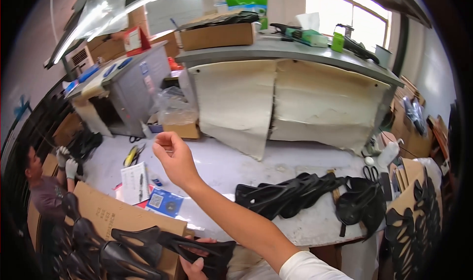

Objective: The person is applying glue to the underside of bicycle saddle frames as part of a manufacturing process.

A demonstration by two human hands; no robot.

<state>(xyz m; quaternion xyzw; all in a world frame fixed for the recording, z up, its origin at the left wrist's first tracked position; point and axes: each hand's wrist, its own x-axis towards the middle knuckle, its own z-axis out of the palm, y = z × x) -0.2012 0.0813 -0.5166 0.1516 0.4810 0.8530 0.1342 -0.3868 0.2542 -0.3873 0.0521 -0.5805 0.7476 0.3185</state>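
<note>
Gripping a black moulded plastic piece with pointed prongs (197, 248) low at the table's (256, 164) near edge, the left hand (197, 265) is closed around it, while the right hand (172, 154) hangs raised over the table, empty, fingers loosely curled. The step in hand looks like handling one piece — a row of similar black pieces (286, 193) lies to the right, so the next move probably calls for a free, steady right hand.

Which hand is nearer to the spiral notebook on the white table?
Right. The right hand is raised just right of the spiral notebook, fingers loosely curled and empty. The left hand is lower down at the table's near edge, gripping a black moulded part.
</note>
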